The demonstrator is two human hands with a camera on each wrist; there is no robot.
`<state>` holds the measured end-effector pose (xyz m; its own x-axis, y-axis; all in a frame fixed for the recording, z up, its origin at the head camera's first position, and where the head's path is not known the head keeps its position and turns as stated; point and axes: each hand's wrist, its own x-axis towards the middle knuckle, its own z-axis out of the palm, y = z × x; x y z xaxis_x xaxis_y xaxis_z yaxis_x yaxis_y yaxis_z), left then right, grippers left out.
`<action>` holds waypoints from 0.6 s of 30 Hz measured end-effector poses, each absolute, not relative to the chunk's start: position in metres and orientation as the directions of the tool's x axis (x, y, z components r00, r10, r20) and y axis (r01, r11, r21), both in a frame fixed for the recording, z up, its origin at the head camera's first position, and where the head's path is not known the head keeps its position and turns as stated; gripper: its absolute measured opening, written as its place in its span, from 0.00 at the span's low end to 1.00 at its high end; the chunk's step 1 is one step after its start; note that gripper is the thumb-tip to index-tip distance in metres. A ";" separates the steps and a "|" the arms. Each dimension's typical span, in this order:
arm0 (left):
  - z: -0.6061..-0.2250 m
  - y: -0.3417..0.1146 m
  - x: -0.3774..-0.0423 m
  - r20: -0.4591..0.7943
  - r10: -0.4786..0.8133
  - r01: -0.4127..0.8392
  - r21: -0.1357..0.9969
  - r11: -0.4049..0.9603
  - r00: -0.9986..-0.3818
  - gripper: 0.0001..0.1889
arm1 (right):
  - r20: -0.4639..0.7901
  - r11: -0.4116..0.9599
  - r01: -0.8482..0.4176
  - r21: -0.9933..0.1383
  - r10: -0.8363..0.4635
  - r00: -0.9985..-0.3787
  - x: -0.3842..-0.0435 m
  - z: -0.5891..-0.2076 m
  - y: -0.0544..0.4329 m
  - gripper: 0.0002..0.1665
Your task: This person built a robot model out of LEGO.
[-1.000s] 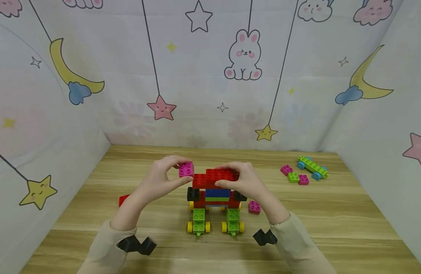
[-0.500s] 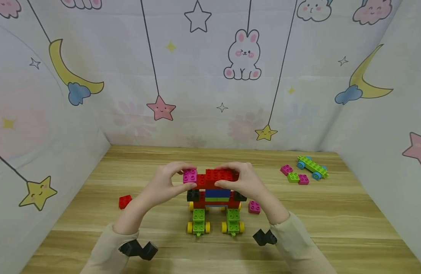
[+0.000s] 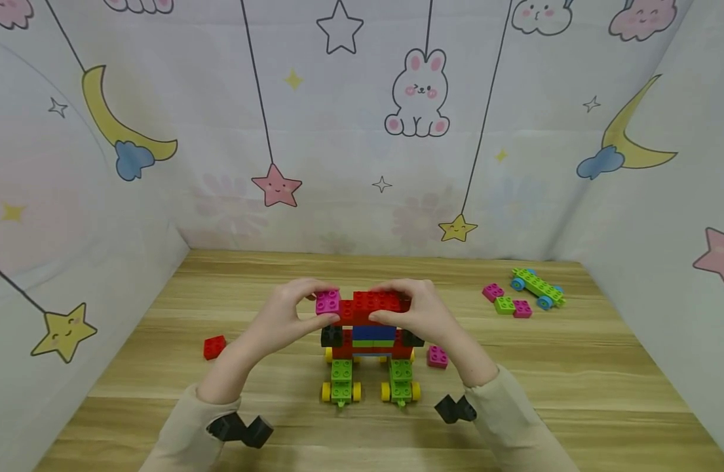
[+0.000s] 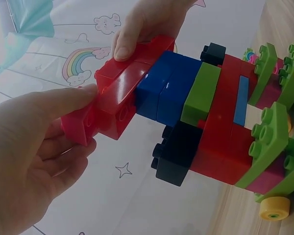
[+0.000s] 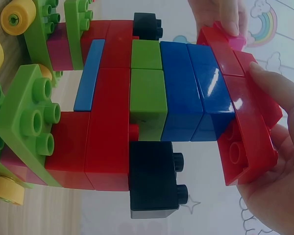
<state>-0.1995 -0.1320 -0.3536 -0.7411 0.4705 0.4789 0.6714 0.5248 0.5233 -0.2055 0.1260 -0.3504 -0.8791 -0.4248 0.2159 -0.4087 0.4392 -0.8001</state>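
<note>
A toy brick build stands mid-table in the head view, with green wheeled bases (image 3: pixel 341 381), black bricks (image 3: pixel 332 335) at its sides, blue bricks (image 3: pixel 375 333) in the middle and red bricks (image 3: pixel 376 301) across the top. My left hand (image 3: pixel 286 316) pinches a pink brick (image 3: pixel 327 302) between thumb and fingers, right at the left end of the red top layer. On the other end, my right hand (image 3: pixel 422 313) grips the uppermost red brick (image 5: pixel 262 93). The left wrist view shows the pink brick (image 4: pixel 78 123) up against the red bricks' end.
A loose red brick (image 3: pixel 215 347) lies to the left, and a pink brick (image 3: pixel 438 356) sits just right of the build. Farther back on the right are a green car base (image 3: pixel 537 288) with blue wheels and several small bricks (image 3: pixel 505 305). Printed cloth walls enclose the wooden table.
My left hand has moved slightly right and down, bringing the pink brick onto the left end of the red top layer. The right hand keeps its grip in place.
</note>
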 end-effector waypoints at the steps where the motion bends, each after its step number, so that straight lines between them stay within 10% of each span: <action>1: -0.353 -0.132 -0.199 0.478 0.468 0.669 0.524 0.527 -0.743 0.21 | 0.215 0.438 -0.408 -0.801 -0.426 -0.879 -0.205 -0.350 0.126 0.22; 18: -0.350 -0.131 -0.203 0.488 0.484 0.687 0.489 0.538 -0.727 0.20 | 0.222 0.439 -0.416 -0.796 -0.428 -0.876 -0.204 -0.350 0.126 0.22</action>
<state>-0.2034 -0.1315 -0.3501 -0.7266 0.4838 0.4878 0.6866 0.5383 0.4887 -0.2042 0.1259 -0.3497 -0.8759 -0.4283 0.2222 -0.4165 0.4388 -0.7963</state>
